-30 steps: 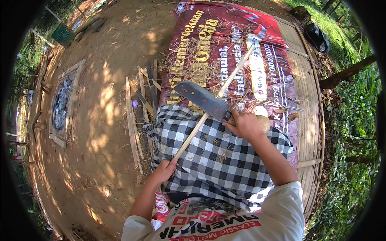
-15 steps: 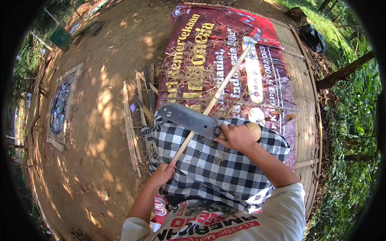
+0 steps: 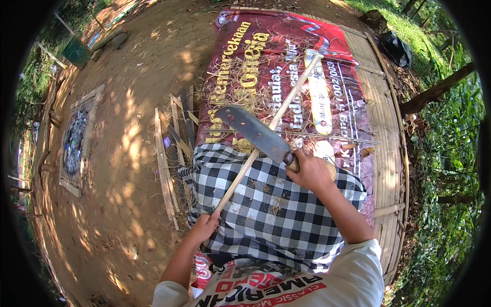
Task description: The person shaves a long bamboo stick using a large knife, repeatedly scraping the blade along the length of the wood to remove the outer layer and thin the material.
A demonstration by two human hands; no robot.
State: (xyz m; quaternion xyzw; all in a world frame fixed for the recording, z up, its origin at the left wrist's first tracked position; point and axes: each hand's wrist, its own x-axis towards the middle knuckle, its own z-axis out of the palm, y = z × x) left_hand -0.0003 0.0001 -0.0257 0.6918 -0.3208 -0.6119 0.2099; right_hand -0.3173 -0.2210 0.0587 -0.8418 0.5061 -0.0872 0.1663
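Observation:
My left hand (image 3: 206,226) is closed round the lower end of a long pale bamboo strip (image 3: 292,96), which slants up and to the right. In my right hand (image 3: 313,173) is the wooden handle of a broad dark machete (image 3: 258,135). Its blade crosses over the strip at mid-length, pointing to the upper left; whether the edge touches the strip I cannot tell. A black-and-white checkered cloth (image 3: 255,204) covers my lap under both hands, with small shavings on it.
A red printed banner (image 3: 215,97) strewn with curly shavings covers a bamboo platform (image 3: 381,169). Several split strips (image 3: 162,169) lie at its left side. A thin rod (image 3: 353,139) rests across the banner. On the dirt ground at left is a framed ash pit (image 3: 77,138).
The machete has slid up along the strip and its blade now tilts more steeply, tip higher. My right hand has shifted slightly right; my left hand stays nearly in place on the strip.

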